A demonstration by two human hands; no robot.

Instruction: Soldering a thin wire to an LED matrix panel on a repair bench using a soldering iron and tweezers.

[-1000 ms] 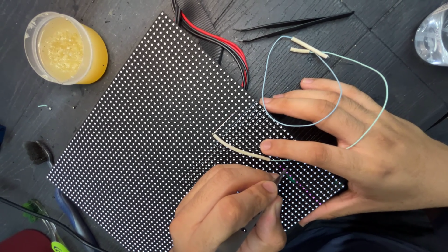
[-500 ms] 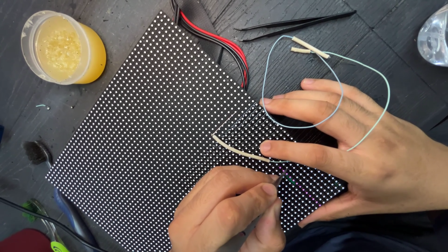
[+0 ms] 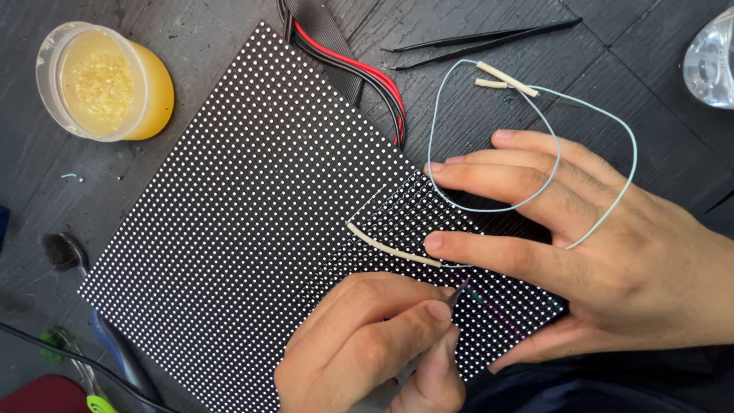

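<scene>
Left hand [image 3: 375, 344] pinched shut on thin probe [image 3: 456, 294], tip at LED panel [image 3: 252, 229]; slip could scratch pixels. Right hand [image 3: 581, 252] flat, open, pinning panel; looped wire [image 3: 535, 195] may snag fingers.

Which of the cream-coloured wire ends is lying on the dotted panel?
The long cream sleeve running from the panel's middle to the right hand's fingertip. The other two cream ends lie crossed on the dark table, near the black tweezers.

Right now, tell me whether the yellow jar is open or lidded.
Open. The yellow jar stands upright with no lid on it, its yellowish contents visible through the round mouth.
</scene>
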